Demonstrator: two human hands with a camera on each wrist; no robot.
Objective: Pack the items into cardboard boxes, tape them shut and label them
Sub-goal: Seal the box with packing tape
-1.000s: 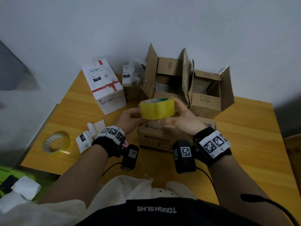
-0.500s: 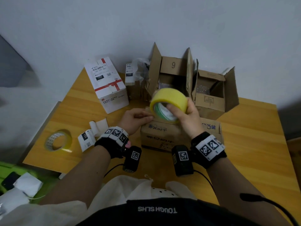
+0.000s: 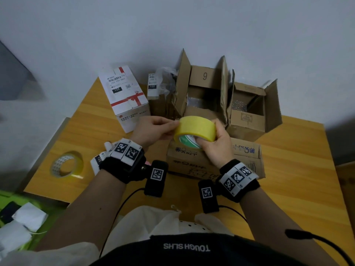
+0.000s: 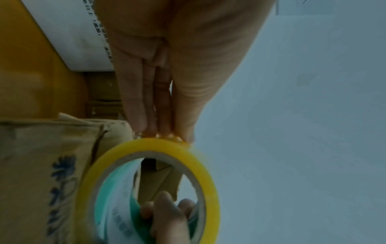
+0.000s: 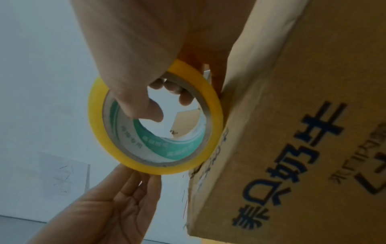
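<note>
My right hand (image 3: 215,148) holds the yellow tape roll (image 3: 196,129) up over the near closed cardboard box (image 3: 244,156), which sits around the middle of the table (image 3: 299,169). My thumb curls into the roll's core and my fingers (image 5: 183,97) wrap round the far side and come into the hole too, so the grip is firm through the ring. The core shows a green and white print inside. My left hand (image 3: 153,129) meets the roll at its left rim: its fingertips (image 4: 146,127) lie together, nearly straight, against the outer layer of tape, with the thumb closing on the same spot. Whether a loose end of tape is caught between them, I cannot tell.

By the table's left edge lies a second tape roll (image 3: 66,166), flat on its side. A small white label (image 3: 98,162) lies just beside my left wrist. Farther back, near the left rear corner, stands a white box with a red ribbon print (image 3: 124,96), a shipping label on its top. Along the rear edge stand two open cardboard boxes, flaps upright: the one marked 9 (image 3: 203,87) and, to its right, a smaller open box (image 3: 249,110).
</note>
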